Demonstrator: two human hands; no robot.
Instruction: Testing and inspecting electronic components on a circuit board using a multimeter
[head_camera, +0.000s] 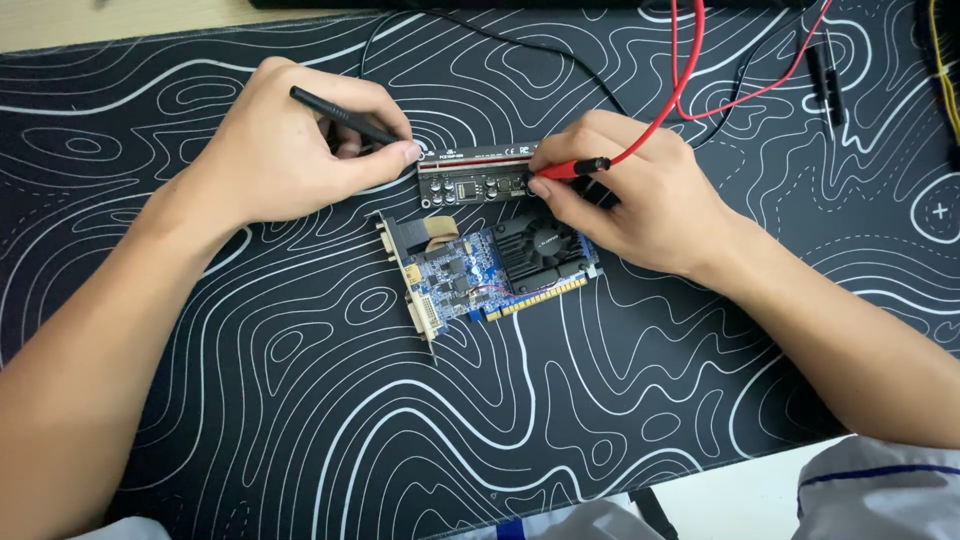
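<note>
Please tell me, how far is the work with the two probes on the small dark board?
Done: the blue graphics card lies flat on the patterned mat, with the small dark board set above it. In hand: the left hand holds the black probe at the board's left end, and the right hand holds the red probe at its right end. Left: the blue card itself is untouched by either probe.

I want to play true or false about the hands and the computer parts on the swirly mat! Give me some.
1. The right hand holds a red probe with a red wire. True.
2. The left hand holds a yellow probe. False: it holds a black probe.
3. Both probes point at the small black circuit board. True.
4. The blue circuit card with a black fan sits on top of the small board. False: it lies beside it, nearer the person.
</note>
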